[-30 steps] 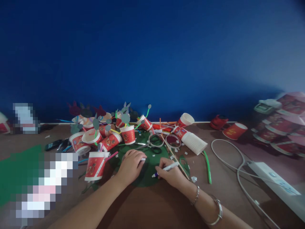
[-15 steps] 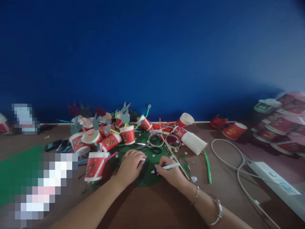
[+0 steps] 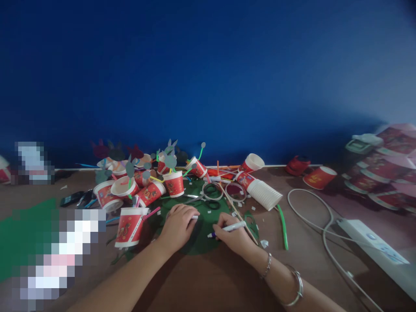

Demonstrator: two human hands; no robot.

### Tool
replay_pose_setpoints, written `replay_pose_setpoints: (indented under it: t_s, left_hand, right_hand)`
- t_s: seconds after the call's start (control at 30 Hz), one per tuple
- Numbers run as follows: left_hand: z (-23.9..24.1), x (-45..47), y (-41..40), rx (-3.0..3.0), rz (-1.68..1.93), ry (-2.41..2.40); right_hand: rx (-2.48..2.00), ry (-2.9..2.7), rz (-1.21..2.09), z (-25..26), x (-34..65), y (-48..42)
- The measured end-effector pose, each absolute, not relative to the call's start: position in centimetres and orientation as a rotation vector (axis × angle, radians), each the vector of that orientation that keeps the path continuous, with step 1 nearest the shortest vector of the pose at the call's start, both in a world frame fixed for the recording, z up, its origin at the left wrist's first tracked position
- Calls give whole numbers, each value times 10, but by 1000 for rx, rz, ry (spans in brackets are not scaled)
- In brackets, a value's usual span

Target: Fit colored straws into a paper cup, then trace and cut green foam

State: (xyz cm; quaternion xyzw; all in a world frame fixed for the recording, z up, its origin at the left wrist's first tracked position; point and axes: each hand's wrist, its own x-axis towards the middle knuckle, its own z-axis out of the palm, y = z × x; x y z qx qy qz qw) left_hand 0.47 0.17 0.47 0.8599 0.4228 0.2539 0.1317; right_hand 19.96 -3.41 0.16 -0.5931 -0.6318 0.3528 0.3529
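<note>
My right hand (image 3: 230, 234) grips a white marker (image 3: 235, 226); its purple collar and pale tip point left, just over a dark green sheet of paper (image 3: 203, 242). My left hand (image 3: 180, 225) rests on the left part of the same sheet, fingers curled. A small white piece like a marker cap (image 3: 195, 217) sticks out between its thumb and fingers; the rest is hidden. Beyond the hands lie black-handled scissors (image 3: 194, 199). A thin wooden stick (image 3: 242, 221) lies beside my right hand. Left of my left hand stands a red paper cup (image 3: 128, 229) with pink straws.
Several red cups with straws and grey paper cutouts (image 3: 170, 161) crowd the back left. A stack of paper cups (image 3: 264, 194) lies at the back right, near a green straw (image 3: 283, 227). Further right are a white power strip (image 3: 370, 238) and its cable (image 3: 325, 238). A blue wall (image 3: 208, 86) stands behind.
My right hand has shifted very slightly right with the marker. My left hand stays in place on the green paper.
</note>
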Motion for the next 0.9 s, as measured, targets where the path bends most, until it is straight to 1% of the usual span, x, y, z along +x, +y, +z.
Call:
replay_pose_setpoints:
  t_s: [0.43,0.7,0.9]
  left_hand:
    - [3,5,2,2499,735,1240]
    - [3,5,2,2512,725,1238]
    - [4,5,2,2506,713,1253]
  right_hand:
    - [-1509,-1587,1016,-2,203,-34]
    - [-1542,-1624,1059,4,202,-36]
    - [-1525,-1600,1206,3,203,-38]
